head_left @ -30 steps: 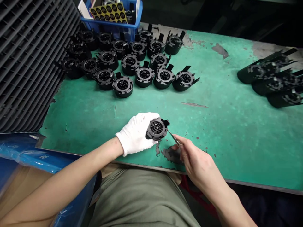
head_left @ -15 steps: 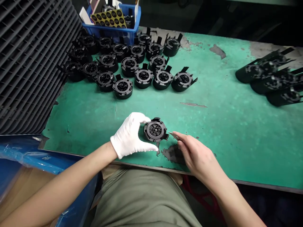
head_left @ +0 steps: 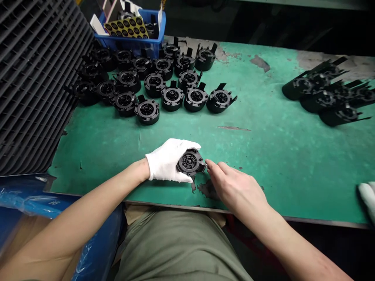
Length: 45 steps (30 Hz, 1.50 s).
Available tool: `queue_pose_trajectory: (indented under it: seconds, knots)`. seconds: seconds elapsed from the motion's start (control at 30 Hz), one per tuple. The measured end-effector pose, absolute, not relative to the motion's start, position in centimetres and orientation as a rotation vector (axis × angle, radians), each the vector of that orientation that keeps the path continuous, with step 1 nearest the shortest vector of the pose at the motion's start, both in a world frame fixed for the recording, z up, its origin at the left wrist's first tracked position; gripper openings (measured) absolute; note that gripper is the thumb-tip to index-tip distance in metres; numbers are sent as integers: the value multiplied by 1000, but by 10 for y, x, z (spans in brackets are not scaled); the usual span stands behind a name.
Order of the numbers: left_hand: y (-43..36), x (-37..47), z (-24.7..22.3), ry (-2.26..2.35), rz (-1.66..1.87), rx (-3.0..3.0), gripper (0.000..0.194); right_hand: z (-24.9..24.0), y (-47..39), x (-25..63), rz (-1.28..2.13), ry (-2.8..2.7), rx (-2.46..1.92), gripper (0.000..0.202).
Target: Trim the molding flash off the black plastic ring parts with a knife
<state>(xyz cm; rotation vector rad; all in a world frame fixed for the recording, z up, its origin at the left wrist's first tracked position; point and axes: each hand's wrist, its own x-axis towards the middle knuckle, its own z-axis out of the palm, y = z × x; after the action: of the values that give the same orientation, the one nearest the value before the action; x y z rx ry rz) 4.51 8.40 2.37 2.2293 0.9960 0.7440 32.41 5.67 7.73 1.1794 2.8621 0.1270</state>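
A round black plastic housing (head_left: 189,162) with ring-shaped ribs and short tabs is at the front of the bench. My left hand (head_left: 172,160), in a white glove, wraps round its left side, thumb at the near edge and fingers at the far edge. From the right, my bare right hand (head_left: 234,187) pinches a thin, pointed metal tool (head_left: 202,162). The tool's tip lies over the right part of the housing's face. Fingers hide most of the tool, and I cannot tell whether it is a blade or tweezers.
Several similar housings (head_left: 146,111) stand in rows at back left. A blue bin (head_left: 131,43) holds a yellow sticker sheet (head_left: 126,28). Taller black housings (head_left: 336,113) group at right. A dark grid panel (head_left: 38,97) leans left. A white-gloved hand (head_left: 367,197) shows at the right edge.
My left hand has closed in around the housing. My right hand has moved left, bringing the tool's tip onto the housing's face. A white-gloved hand has appeared at the right edge.
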Motion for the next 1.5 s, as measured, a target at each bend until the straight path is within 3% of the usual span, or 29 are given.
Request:
queue_pose_trajectory:
  seconds: [0.47, 0.8, 1.23, 1.5]
  knots:
    - [89, 47, 22, 955, 759, 2207, 94, 76, 81, 340, 57, 2967, 854, 36]
    - [87, 47, 22, 957, 772, 2211, 93, 80, 73, 337, 102, 2928, 952, 41]
    - [89, 47, 25, 983, 736, 2179, 94, 85, 90, 341, 74, 2954, 722, 49]
    - [89, 45, 19, 980, 746, 2190, 98, 81, 117, 342, -29, 3024, 577, 29]
